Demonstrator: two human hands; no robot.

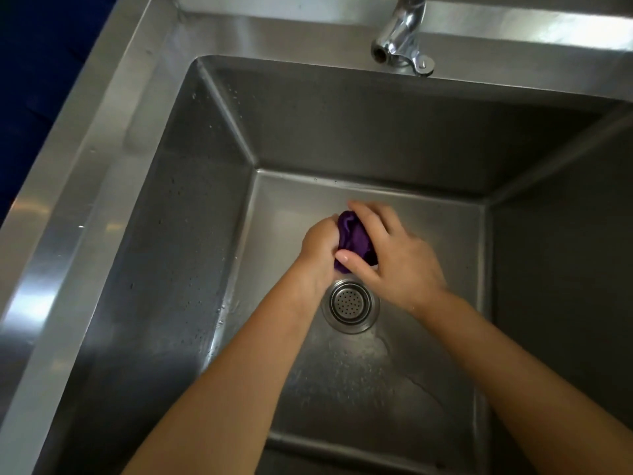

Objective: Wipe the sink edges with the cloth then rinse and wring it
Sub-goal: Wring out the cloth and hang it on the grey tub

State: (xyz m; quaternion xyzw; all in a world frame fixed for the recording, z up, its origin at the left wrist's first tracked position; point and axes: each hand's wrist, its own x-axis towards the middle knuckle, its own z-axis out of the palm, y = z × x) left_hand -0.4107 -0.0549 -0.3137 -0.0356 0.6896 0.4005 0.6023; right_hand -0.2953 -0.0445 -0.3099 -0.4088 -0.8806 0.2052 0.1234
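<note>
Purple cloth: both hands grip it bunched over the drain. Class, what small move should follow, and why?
Probably twist the hands opposite ways: the left hand and right hand already clamp the purple cloth above the drain, and no water runs from the tap.

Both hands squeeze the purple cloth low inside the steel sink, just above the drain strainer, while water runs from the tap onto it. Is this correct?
Not quite: the head view shows no water running from the tap; its spout is dry. The rest stands: the left hand and right hand squeeze the purple cloth low inside the steel sink, just above the drain strainer.
</note>
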